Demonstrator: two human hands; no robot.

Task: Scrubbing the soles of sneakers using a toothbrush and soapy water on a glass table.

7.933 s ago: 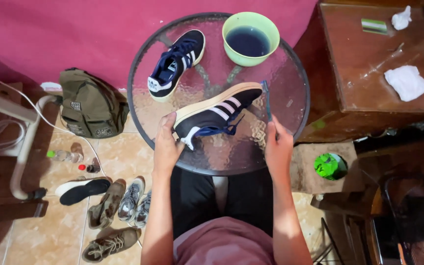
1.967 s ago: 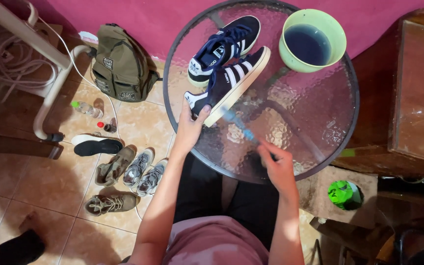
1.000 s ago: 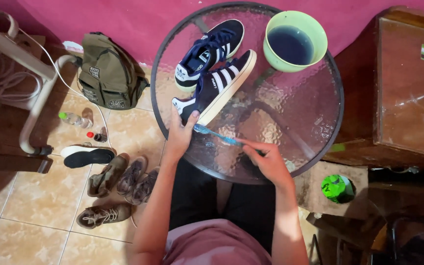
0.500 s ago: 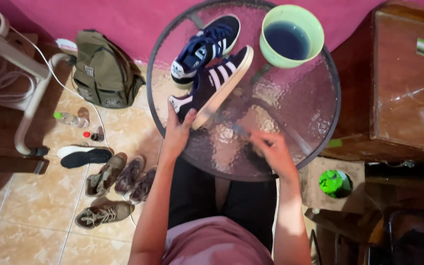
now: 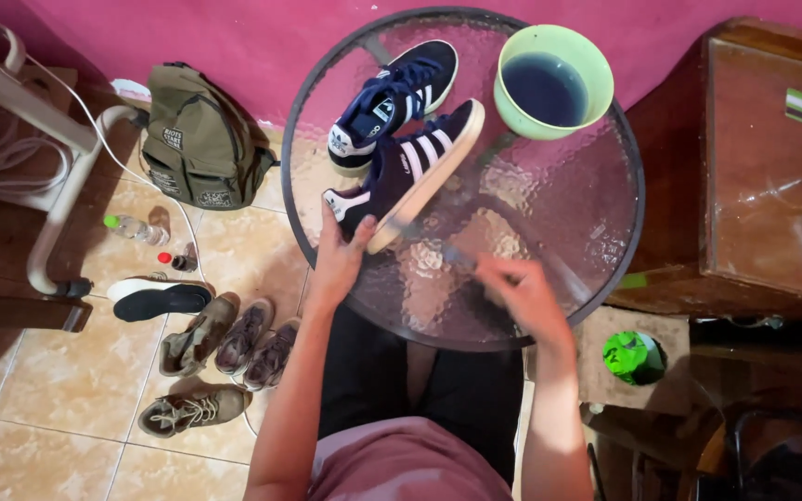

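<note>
A left hand (image 5: 341,260) clamps the heel of a tilted navy sneaker (image 5: 407,173) near the round glass tabletop's (image 5: 549,223) left edge. The right hand (image 5: 526,295) closes on a blurred brush (image 5: 438,243) touching its sole.

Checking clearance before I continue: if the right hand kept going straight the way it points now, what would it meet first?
Probably the tilted navy sneaker: the right hand and its blurred brush point toward its pale sole edge.

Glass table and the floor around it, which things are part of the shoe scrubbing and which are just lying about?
In use: tilted navy shoe, left hand steadying it, right hand with a blurred brush, second navy shoe, green bowl of dark water.

Lying about: backpack, floor shoes, bottle, green cap.
</note>
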